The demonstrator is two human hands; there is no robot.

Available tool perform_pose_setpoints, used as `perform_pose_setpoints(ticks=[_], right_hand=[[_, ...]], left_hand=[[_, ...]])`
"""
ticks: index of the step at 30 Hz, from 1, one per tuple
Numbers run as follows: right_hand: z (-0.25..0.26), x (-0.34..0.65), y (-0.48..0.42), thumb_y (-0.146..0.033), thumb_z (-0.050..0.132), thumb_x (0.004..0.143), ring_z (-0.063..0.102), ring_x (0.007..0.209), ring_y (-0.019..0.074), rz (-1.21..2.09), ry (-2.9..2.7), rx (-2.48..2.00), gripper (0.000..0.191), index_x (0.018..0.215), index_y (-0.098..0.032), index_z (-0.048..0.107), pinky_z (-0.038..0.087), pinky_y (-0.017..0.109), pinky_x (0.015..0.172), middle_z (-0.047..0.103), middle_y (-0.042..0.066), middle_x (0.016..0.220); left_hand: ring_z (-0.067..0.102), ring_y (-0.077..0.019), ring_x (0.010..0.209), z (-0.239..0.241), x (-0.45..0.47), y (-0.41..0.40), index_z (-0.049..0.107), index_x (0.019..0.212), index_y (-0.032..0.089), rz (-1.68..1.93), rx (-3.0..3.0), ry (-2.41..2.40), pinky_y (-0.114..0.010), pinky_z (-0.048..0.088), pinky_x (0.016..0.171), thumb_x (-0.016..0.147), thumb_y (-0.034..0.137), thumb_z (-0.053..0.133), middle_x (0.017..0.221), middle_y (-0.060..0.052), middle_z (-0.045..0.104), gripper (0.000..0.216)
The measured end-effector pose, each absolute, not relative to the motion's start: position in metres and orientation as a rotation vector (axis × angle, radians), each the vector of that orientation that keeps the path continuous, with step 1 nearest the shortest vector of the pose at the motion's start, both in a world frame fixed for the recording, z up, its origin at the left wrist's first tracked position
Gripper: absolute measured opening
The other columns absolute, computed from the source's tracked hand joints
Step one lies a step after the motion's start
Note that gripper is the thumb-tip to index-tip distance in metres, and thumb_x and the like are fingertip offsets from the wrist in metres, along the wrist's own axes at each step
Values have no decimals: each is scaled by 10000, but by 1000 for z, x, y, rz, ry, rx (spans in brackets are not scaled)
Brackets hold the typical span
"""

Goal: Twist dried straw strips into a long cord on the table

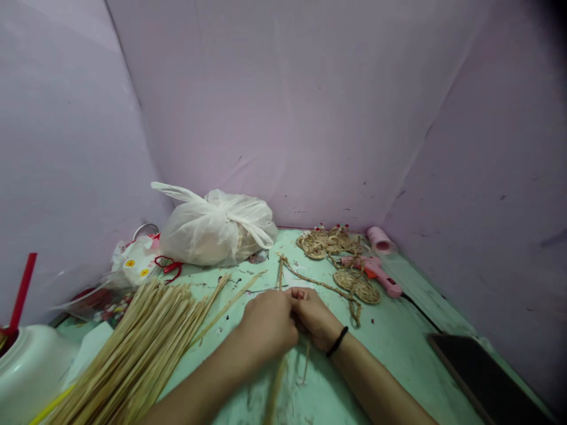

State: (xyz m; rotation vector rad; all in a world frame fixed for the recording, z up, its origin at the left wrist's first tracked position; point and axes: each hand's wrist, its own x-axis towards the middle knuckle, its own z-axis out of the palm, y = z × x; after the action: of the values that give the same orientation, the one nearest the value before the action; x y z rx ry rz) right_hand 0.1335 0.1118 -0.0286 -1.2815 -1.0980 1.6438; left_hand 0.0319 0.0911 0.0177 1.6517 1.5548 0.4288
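My left hand [270, 323] and my right hand [315, 314] meet at the middle of the green table, fingers closed on a straw strand [277, 386]. Its loose ends hang down below my hands, partly blurred. Beyond my fingertips a twisted straw cord [316, 281] runs up to a bend and back down to the right. The exact grip is hidden behind the backs of my hands. A coiled straw piece [358, 287] lies to the right, beside a pink glue gun [376, 273]. To my left is a thick bundle of dried straw strips [137, 348].
A knotted white plastic bag [217, 230] sits against the back wall. Behind the glue gun are woven straw pieces [325, 243] and a pink roll [381, 241]. A dark flat device [482, 378] lies front right. A white container [35, 372] stands front left.
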Motion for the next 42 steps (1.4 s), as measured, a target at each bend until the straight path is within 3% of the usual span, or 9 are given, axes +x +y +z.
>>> perform_pose_setpoints(ticks=[2, 5, 11, 15, 21, 27, 34, 42], right_hand=[[-28, 135, 112, -197, 547, 570, 214, 329, 17, 1639, -1161, -1306, 125, 493, -147, 461, 111, 196, 376, 335, -85, 362], [-29, 137, 113, -248, 549, 612, 178, 317, 19, 1622, -1223, -1307, 170, 499, -152, 465, 90, 206, 369, 276, -100, 345], [-34, 137, 117, -259, 536, 645, 331, 370, 40, 1614, -1312, -1238, 152, 553, -142, 504, 199, 189, 393, 497, -27, 440], [-42, 139, 121, -218, 509, 659, 417, 466, 71, 1435, -1523, -1197, 128, 554, -148, 483, 289, 192, 466, 523, -11, 502], [-41, 144, 118, -181, 442, 712, 450, 537, 101, 777, -1989, -1359, 143, 629, -147, 553, 285, 208, 502, 568, 15, 577], [-24, 147, 115, -197, 477, 669, 455, 509, 107, 654, -2077, -1586, 163, 568, -141, 593, 258, 213, 474, 585, 34, 539], [-9, 140, 106, -146, 478, 594, 458, 466, 101, 845, -1976, -1792, 158, 547, -136, 629, 230, 205, 428, 585, 34, 490], [6, 128, 88, -171, 480, 649, 495, 503, 126, 360, -2174, -1811, 200, 583, -159, 668, 177, 249, 459, 660, 106, 615]], left_hand=[[501, -151, 458, 23, 20, 104, 520, 495, 149, 377, 1629, 1644, -225, 317, 445, 612, 206, 553, 417, -17, 459, 135], [425, -88, 330, 24, 9, 119, 539, 595, 133, 550, 1277, 1599, -192, 279, 353, 646, 163, 506, 444, 11, 500, 69], [479, -69, 366, 2, 8, 125, 546, 591, 72, 436, 905, 1195, -158, 356, 339, 698, 102, 472, 496, -37, 544, 134], [465, -74, 347, -6, 8, 128, 526, 543, 81, 432, 881, 1257, -171, 383, 339, 672, 80, 496, 437, -18, 516, 132], [324, -63, 258, -4, 11, 125, 448, 426, 123, 389, 1075, 1515, -171, 216, 276, 573, 78, 491, 302, 25, 384, 160], [241, -45, 248, 1, 18, 118, 393, 397, 151, 471, 1158, 1567, -185, 150, 294, 535, 103, 525, 273, 61, 301, 198], [259, -53, 244, 2, 21, 119, 384, 366, 151, 462, 1069, 1590, -190, 156, 296, 506, 109, 471, 267, 37, 326, 171], [266, -38, 272, -10, 7, 126, 462, 424, 136, 478, 1049, 1333, -180, 113, 278, 481, 185, 519, 353, 25, 423, 94]])
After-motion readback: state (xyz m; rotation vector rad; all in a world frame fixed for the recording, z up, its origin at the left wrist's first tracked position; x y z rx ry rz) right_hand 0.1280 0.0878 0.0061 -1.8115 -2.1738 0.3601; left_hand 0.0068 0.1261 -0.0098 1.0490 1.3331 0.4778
